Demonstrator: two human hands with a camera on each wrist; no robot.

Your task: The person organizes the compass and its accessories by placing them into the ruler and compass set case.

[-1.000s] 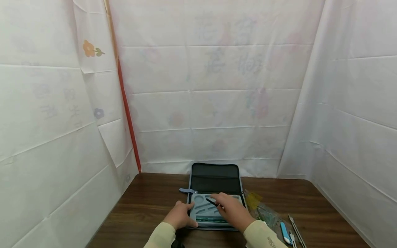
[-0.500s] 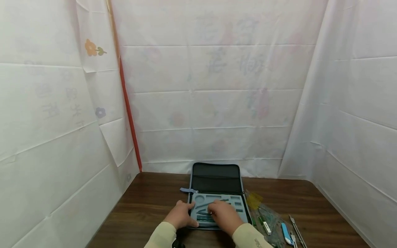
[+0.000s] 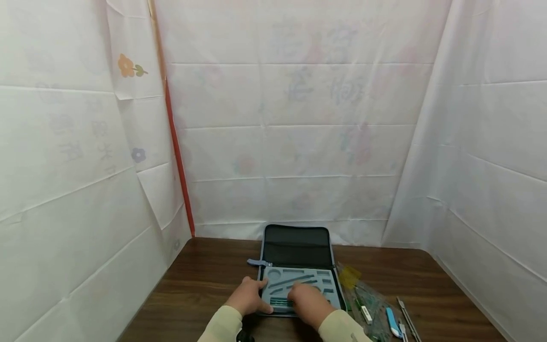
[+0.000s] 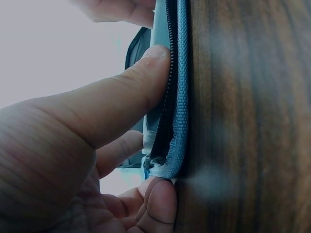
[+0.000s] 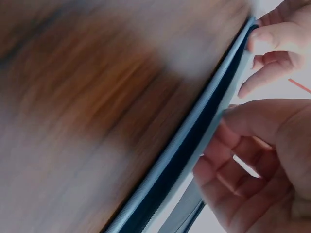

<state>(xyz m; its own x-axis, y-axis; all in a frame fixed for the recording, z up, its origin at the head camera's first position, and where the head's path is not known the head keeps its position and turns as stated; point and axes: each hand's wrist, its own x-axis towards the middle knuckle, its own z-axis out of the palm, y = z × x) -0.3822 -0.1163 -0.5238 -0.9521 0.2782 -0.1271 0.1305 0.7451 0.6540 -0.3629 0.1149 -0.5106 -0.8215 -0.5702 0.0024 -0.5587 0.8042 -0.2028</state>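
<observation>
Woven-cloth case edging (image 4: 181,73), wood-grain table (image 3: 209,280), shiny metal tool (image 3: 409,318).

No word, brand or number can be read for certain. Faint, grey, Chinese-looking characters stand in rows on the white back sheet (image 3: 290,152), too pale to make out. Similar dim characters mark the left sheet (image 3: 51,185). A small dark mark on the right sleeve (image 3: 339,327) is illegible.
</observation>
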